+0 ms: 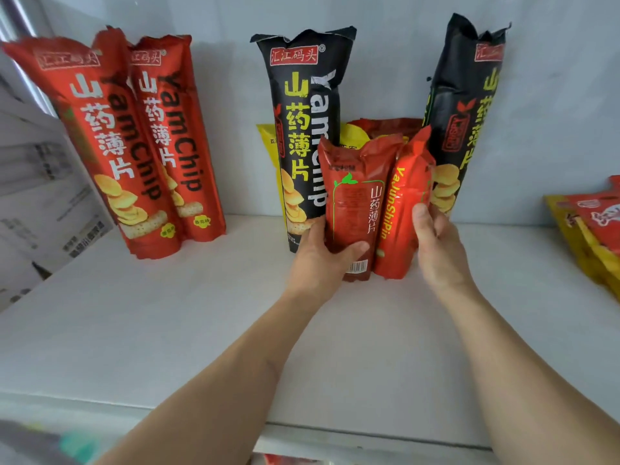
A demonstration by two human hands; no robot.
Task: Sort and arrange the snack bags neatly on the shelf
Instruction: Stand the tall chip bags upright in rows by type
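Two short red snack bags stand upright side by side on the white shelf (167, 313). My left hand (318, 256) grips the darker red bag (355, 196), thumb across its front. My right hand (436, 243) holds the brighter orange-red bag (402, 209) from its right side. Behind them stand two tall black yam chip bags, one (302, 129) left of centre and one (469, 112) leaning at the right. Two tall red yam chip bags (100, 146) (174, 139) lean together at the left.
Yellow bags (355, 135) sit behind the short red ones, mostly hidden. A pile of yellow and red packs (590, 229) lies at the right edge. Cardboard boxes (40, 196) stand beyond the shelf's left end. The grey back wall closes the shelf.
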